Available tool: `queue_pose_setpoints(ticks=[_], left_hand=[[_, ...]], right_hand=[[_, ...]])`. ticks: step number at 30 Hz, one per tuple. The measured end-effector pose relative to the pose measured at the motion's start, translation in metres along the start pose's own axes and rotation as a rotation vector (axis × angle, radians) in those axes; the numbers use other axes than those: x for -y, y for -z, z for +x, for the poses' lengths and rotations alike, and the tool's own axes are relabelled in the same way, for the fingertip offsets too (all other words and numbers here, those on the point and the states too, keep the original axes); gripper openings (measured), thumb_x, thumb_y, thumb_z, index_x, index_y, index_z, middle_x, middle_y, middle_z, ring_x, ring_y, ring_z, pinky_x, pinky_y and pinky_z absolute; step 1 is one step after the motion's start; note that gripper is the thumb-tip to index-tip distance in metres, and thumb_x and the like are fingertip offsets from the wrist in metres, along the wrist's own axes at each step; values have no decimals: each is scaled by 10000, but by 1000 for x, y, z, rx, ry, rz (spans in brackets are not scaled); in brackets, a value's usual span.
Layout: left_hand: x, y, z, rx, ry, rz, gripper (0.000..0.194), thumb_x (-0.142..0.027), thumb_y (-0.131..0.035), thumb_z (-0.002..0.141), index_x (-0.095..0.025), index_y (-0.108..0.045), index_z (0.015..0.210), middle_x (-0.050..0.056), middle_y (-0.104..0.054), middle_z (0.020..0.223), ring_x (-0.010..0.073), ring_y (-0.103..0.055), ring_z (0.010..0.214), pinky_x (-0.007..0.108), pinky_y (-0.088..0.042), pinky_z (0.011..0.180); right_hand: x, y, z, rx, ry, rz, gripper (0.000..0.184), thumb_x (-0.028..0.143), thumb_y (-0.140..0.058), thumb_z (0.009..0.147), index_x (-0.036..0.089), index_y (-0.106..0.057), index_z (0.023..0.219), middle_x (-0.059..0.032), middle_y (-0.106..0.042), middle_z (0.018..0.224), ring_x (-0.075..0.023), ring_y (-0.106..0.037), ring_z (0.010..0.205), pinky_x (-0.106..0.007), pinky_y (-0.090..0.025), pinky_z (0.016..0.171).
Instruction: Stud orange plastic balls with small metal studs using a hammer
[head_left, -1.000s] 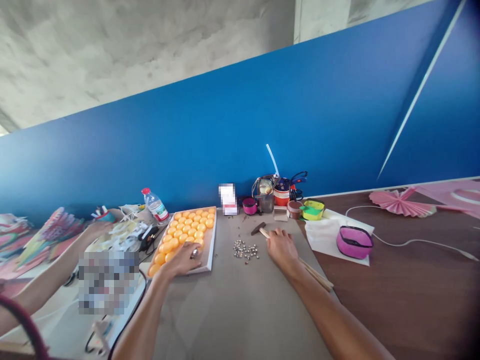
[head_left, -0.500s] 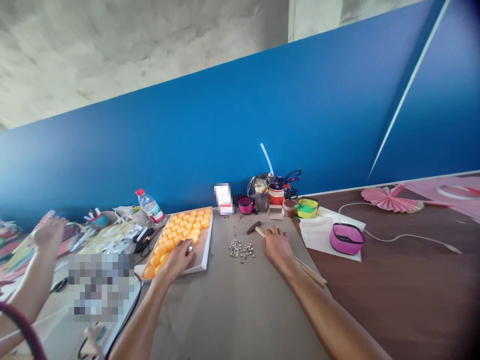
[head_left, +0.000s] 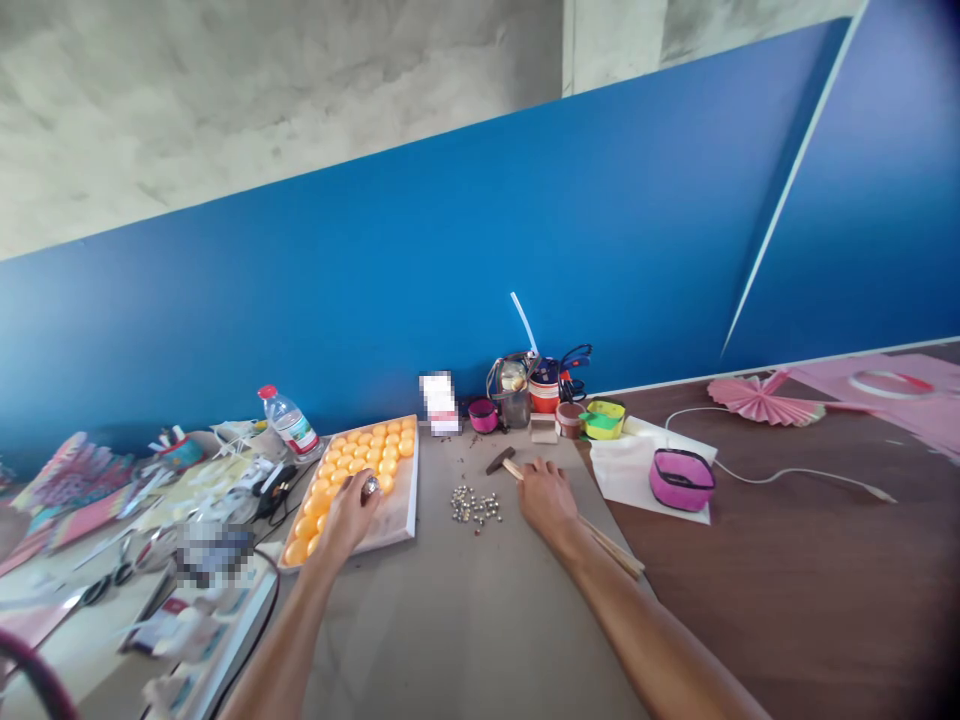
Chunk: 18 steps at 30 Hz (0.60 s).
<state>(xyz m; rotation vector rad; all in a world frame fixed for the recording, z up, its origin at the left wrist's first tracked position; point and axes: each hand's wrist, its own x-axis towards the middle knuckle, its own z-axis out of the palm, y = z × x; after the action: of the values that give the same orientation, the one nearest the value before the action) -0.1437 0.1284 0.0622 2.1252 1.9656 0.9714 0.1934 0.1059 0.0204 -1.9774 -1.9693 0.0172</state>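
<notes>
My left hand (head_left: 351, 512) is closed over a white tray (head_left: 410, 500), its fingertips around a small shiny silver metal piece (head_left: 370, 487) whose full shape is hidden. Orange balls (head_left: 365, 452) in rows fill much of that tray, and its near right part shows bare bottom. Across the grey mat, my right hand (head_left: 546, 497) is closed over the wooden handle of a hammer (head_left: 500, 460), with the dark head pointing up and left. Light wooden lengths (head_left: 615, 550) come out beneath my right wrist. Between both hands lies a loose scatter of small silver beads (head_left: 474, 505).
Behind the mat stand a pink round container (head_left: 483, 415), a jar (head_left: 516, 405) and a yellow-green tub (head_left: 604, 420). A magenta mesh case (head_left: 681, 480) sits on white paper at right. A water bottle (head_left: 292, 425), scissors (head_left: 109, 578) and cables crowd the left side.
Another person's arm at the far left has gone out of view. The view has shifted slightly. My left hand remains over the tray and my right hand on the hammer.
</notes>
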Motion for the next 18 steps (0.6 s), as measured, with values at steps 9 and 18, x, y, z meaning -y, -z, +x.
queue_pose_setpoints(ticks=[9,18], left_hand=[[-48,30,4,-140,527,-1054,325,-286,-644,655,-167,-541,940,10,-579,722,100,-535,519,189,-419,437],[-107,23,-20,41,1079,-1982,374,-314,-437,830,-52,-432,1096,164,-556,898,170,-593,681,309,-550,541]], right_hand=[[11,11,-2,-117,-20,-13,249,268,-477,818,172,-535,1041,-121,-530,1037,-246,-465,969,-358,-284,827],[27,12,16,-61,30,-56,254,283,-457,835,180,-500,1063,-117,-534,1067,-227,-494,967,-336,-291,813]])
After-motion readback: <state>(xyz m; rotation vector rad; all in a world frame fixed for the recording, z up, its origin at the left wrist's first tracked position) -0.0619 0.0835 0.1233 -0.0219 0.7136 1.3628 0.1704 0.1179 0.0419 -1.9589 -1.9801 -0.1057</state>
